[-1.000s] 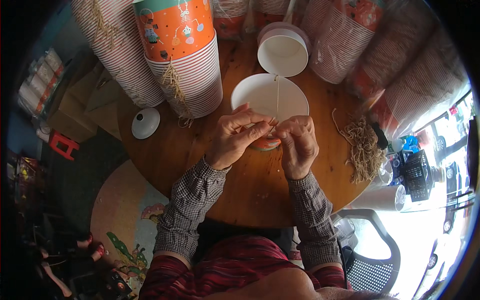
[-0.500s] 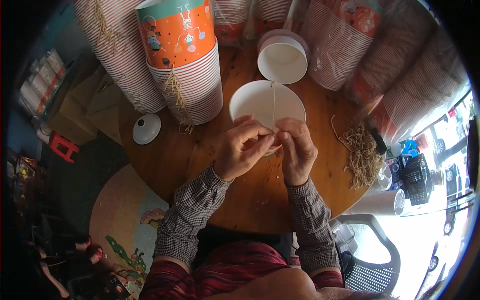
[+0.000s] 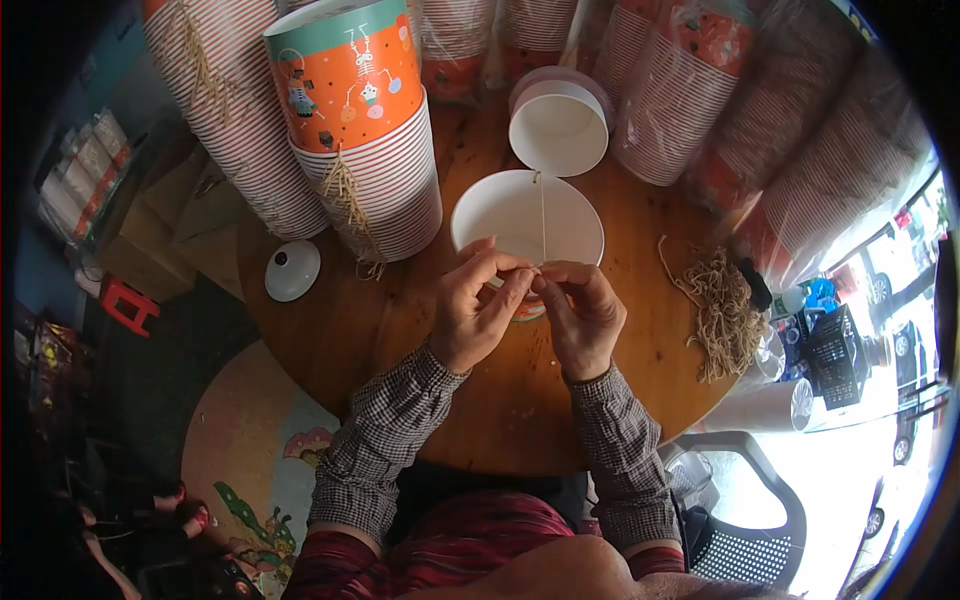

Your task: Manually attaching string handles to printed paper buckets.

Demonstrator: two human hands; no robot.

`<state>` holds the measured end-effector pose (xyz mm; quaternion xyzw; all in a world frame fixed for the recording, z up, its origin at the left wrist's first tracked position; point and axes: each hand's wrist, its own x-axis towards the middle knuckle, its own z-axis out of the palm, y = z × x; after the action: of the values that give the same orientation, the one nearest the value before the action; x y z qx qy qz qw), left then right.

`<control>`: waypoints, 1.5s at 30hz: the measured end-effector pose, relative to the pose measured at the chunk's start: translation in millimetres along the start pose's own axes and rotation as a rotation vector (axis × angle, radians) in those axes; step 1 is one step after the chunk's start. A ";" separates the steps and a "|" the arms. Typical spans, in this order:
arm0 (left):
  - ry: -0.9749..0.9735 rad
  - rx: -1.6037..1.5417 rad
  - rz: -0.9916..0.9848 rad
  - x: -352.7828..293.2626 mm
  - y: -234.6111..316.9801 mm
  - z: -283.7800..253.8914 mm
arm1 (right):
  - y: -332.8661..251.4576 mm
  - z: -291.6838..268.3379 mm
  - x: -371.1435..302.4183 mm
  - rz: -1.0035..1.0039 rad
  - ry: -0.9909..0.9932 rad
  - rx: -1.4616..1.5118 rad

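Observation:
A white-lined paper bucket [image 3: 490, 205] stands on the wooden table in front of me. A thin tan string [image 3: 543, 225] is fixed at its far rim and runs taut across the mouth toward me. My left hand [image 3: 478, 300] pinches the string's near end between thumb and forefinger at the near rim. Against it, my right hand [image 3: 583, 310] pinches at the same spot, fingertips touching the left ones. The knot or tip between the fingers is too small to make out. Both hands partly cover the near side of the bucket.
Left stands a tall stack of orange-topped paper buckets [image 3: 345, 80] with strings hanging off, beside a white lid [image 3: 293, 270]. A bundle of loose strings [image 3: 725, 310] lies right. Behind are another bucket on its side [image 3: 560, 130] and plastic-wrapped stacks [image 3: 680, 95]. A grey chair [image 3: 750, 500] stands lower right.
My fingertips have drawn closer together on the string and lifted slightly toward the bucket's mouth. The whole view has shifted a little.

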<state>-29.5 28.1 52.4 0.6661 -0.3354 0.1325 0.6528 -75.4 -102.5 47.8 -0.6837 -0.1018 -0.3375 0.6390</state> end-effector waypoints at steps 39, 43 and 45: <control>-0.048 0.104 0.052 12.1 14.3 -14.0 | -2.1 2.6 1.4 -0.162 0.012 -0.223; -0.178 -0.082 -0.083 15.3 13.7 -22.9 | -1.3 2.4 2.3 -0.071 -0.011 -0.078; -0.220 -0.135 -0.124 14.7 13.3 -24.7 | 0.7 2.1 2.4 -0.061 -0.034 0.033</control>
<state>-20.4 48.8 74.6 0.6506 -0.3713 -0.0049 0.6624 -72.5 -101.4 48.7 -0.6751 -0.1391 -0.3436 0.6379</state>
